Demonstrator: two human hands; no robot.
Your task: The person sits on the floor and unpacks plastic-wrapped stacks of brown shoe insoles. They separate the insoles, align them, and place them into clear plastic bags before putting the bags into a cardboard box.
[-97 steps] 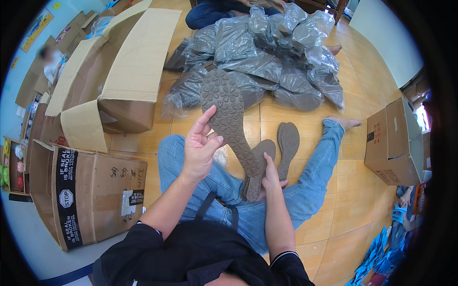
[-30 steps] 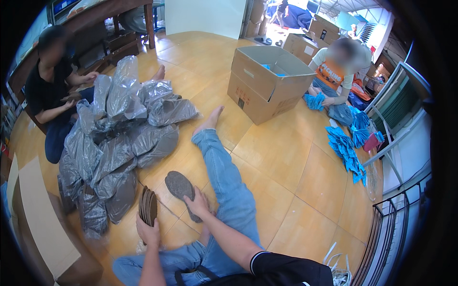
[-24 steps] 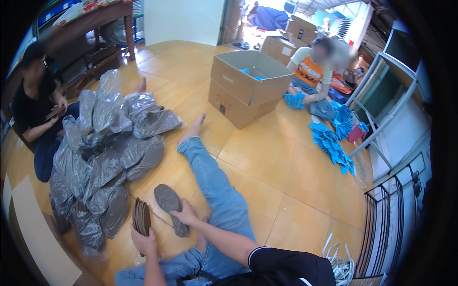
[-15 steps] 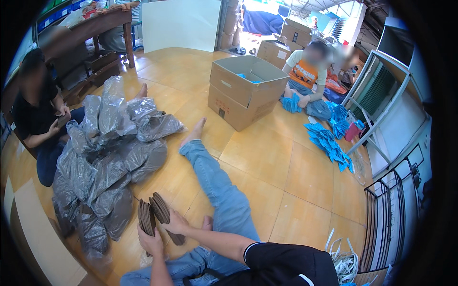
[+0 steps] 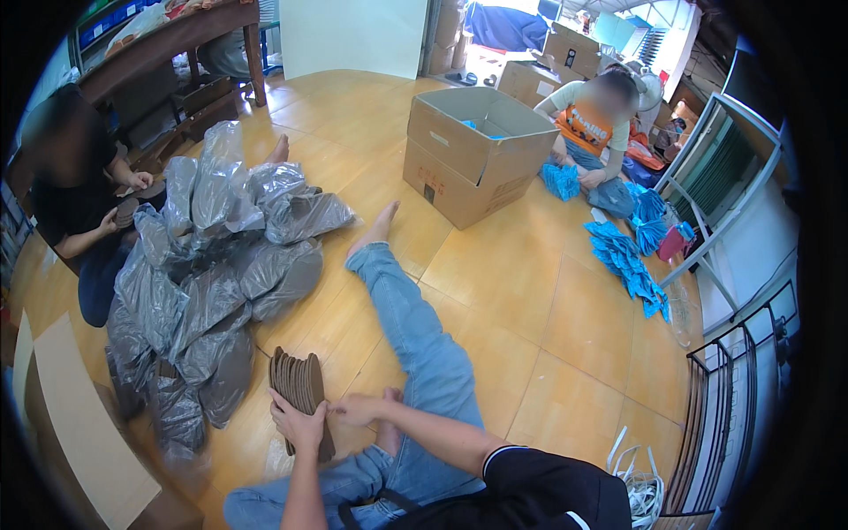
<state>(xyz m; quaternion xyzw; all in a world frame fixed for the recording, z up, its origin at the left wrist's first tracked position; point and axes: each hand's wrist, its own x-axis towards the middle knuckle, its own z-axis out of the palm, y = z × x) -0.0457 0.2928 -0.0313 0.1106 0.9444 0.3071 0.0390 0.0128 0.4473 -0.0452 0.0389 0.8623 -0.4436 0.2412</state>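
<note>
A stack of flat brown sole-shaped pieces (image 5: 299, 378) stands low in front of me, fanned at its top. My left hand (image 5: 299, 424) is closed round its near side, fingers and thumb wrapped over the edges. My right hand (image 5: 360, 410) is beside the stack's right edge with its fingers drawn together; whatever they may pinch is too small to make out. Just left of the stack lies a heap of clear plastic bags (image 5: 212, 305) filled with similar brown pieces.
Beyond my outstretched leg stands an open cardboard box (image 5: 468, 168) with something blue inside. Folded blue pieces (image 5: 625, 265) lie right, near a seated person. Another person at left handles brown pieces (image 5: 128, 210). A cardboard sheet (image 5: 84, 424), white strips (image 5: 638, 486) and a black rack (image 5: 720, 397) flank me.
The two bunches of brown pieces are now together in my left hand. My right hand has let go and moved right. The person at left now holds pieces apart in both hands.
</note>
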